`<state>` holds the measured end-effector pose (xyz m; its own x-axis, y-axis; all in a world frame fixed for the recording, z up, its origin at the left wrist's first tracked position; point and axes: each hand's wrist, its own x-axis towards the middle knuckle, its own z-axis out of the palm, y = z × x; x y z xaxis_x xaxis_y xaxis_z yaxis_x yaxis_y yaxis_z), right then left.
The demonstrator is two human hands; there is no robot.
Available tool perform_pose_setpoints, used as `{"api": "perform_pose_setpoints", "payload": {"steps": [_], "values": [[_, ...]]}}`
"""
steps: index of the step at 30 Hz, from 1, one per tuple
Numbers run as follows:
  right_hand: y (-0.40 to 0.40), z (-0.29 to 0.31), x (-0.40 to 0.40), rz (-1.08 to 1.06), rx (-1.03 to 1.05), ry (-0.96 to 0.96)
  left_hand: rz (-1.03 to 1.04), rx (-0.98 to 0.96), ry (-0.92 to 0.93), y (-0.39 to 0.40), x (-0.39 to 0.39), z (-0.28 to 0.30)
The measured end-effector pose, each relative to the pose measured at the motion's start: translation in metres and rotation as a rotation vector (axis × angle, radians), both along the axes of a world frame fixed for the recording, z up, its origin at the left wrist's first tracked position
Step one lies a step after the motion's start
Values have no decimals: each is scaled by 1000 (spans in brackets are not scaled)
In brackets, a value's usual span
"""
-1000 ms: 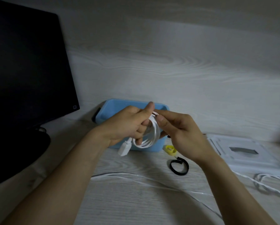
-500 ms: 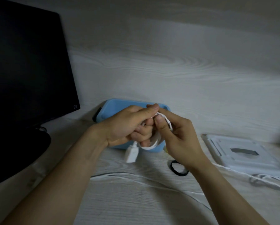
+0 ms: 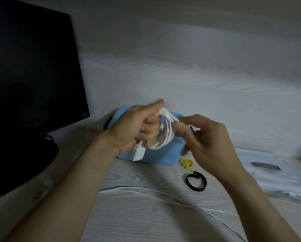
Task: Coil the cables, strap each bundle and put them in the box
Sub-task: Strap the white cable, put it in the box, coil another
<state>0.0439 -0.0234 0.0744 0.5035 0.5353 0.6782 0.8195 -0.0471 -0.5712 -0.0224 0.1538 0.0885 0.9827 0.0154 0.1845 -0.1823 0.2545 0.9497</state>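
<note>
Head view, the only one: the left hand (image 3: 134, 130) grips a coil of white cable (image 3: 164, 135) in front of the blue box (image 3: 165, 154), its fingers curled through the loops and the index finger stretched along the top, while the white plug (image 3: 138, 153) dangles below the palm. The right hand (image 3: 203, 137) pinches the coil's right edge between thumb and forefinger, the other fingers loosely bent. Half a second ago both hands were pressed close together over the coil; now the right hand has drawn out to the right and the loops stand open and visible again, so I judge the last turn is laid on and the bundle is ready for strapping. Counting: one coil in hand, one blue box, and two straps lying on the desk (image 3: 146, 215) just right of the box, a yellow strap (image 3: 186, 163) and a black strap (image 3: 196, 182), neither yet touched. Loose white cable (image 3: 163, 194) trails across the desk below the hands; whether it is one cable or more I cannot tell. One dark monitor (image 3: 32, 70) stands at left, and one flat white tray (image 3: 271, 170) lies at right.
</note>
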Motion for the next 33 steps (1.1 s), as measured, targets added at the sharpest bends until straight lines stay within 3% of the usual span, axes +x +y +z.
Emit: {"api": "perform_pose_setpoints", "payload": {"steps": [3, 10, 15, 19, 26, 28, 33], "values": [[-14, 6, 14, -247, -15, -194, 110, -320, -117, 3, 6, 4], [-17, -2, 32, -404, -177, -78, 305, -869, -221, 23, 11, 7], [-6, -16, 29, -310, -392, -154, 312, -991, -281, 18, 15, 8], [-4, -21, 22, -218, -549, -201, 406, -710, -277, 6, 19, 6], [4, -22, 9, -43, -461, -262, 739, 68, -378, -17, 31, -14], [4, -18, 8, -36, -392, -279, 726, 288, -397, -17, 32, -22], [1, -8, 10, -66, -261, -311, 552, 572, -368, -16, 28, -27]]}}
